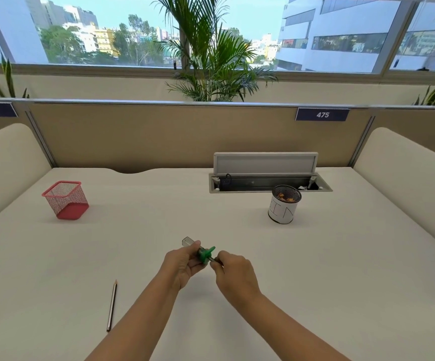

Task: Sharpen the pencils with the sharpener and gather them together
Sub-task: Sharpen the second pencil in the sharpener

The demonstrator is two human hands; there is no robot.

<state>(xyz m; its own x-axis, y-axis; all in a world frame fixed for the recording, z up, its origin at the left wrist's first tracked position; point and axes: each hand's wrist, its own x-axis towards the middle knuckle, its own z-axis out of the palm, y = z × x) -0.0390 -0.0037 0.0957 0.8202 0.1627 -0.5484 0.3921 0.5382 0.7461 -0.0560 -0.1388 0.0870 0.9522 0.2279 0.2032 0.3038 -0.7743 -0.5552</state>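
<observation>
low in the frame, left of centre, we see a pencil (112, 305) lying alone on the white desk (315, 269), tip pointing away from us, well apart from both hands. just above the middle of the lower half, the left hand (181, 267) has its fingers curled round the sharpener (203, 252), a clear tube with a green end piece, holding it off the desk. right beside it, the right hand (234, 273) pinches a second pencil (215, 259) with curled fingertips, and only a short dark bit shows between hand and green piece; the pencil's tip sits at the sharpener's mouth. farther back at the left, a red mesh cup (65, 200) stands tilted. at the right, a black mesh cup wrapped in white paper (284, 205) holds orange scraps, just in front of an open cable hatch (266, 173). beyond the partition, a palm (211, 61) stands against the window.
</observation>
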